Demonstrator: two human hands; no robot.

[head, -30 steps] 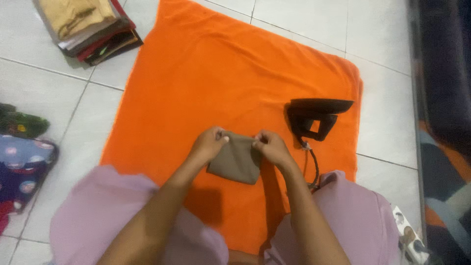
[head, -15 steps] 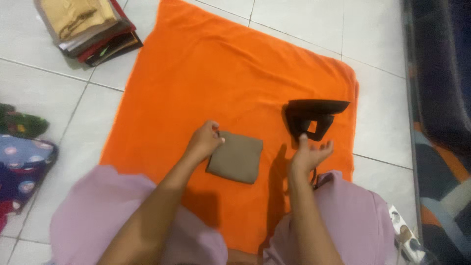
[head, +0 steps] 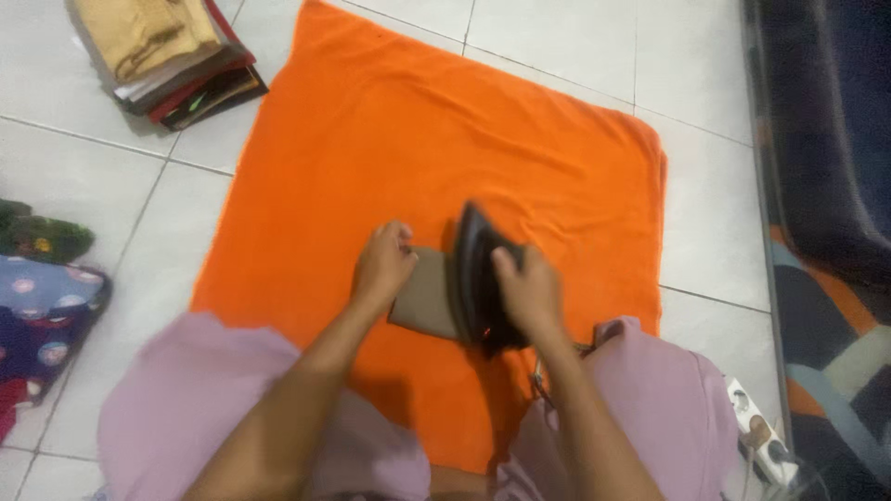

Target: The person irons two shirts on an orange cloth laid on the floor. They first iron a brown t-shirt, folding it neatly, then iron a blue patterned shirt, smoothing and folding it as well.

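Note:
A small folded brown cloth [head: 425,295] lies on an orange blanket [head: 436,139] spread over the tiled floor. My left hand [head: 382,263] presses down on the cloth's left edge. My right hand [head: 526,292] grips the handle of a black clothes iron [head: 475,278], which sits on the right part of the folded cloth. The iron's cord trails toward my right knee.
A stack of folded clothes [head: 162,51] sits on the tiles at the top left. Patterned fabrics [head: 42,297] lie at the left edge. A white power strip [head: 763,443] rests at the lower right beside dark bedding [head: 821,130]. My knees in pink fabric frame the bottom.
My right hand left the cloth, reached right to the standing iron, picked it up and brought it onto the folded cloth. The left hand stayed on the cloth's left edge.

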